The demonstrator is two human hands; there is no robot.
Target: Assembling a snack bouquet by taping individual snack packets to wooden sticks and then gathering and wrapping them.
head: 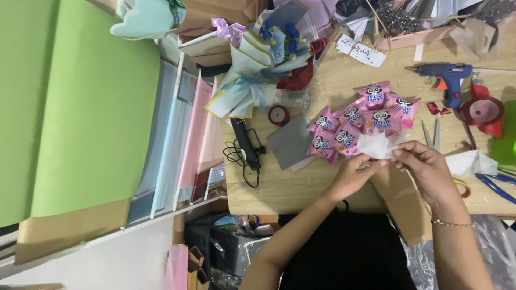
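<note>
Overhead, cluttered wooden table [301, 188] sits beside stacked coloured paper sheets [177, 139].

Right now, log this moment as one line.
left hand: pinching white tissue sheet | right hand: pinching same sheet | behind: pink snack packets | surface: wooden table

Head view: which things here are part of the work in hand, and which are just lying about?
In hand:
left hand
right hand
white tissue sheet
pink snack packets

Lying about:
blue glue gun
red ribbon spool
wrapped blue bouquet
grey paper squares
black corded tool
</note>
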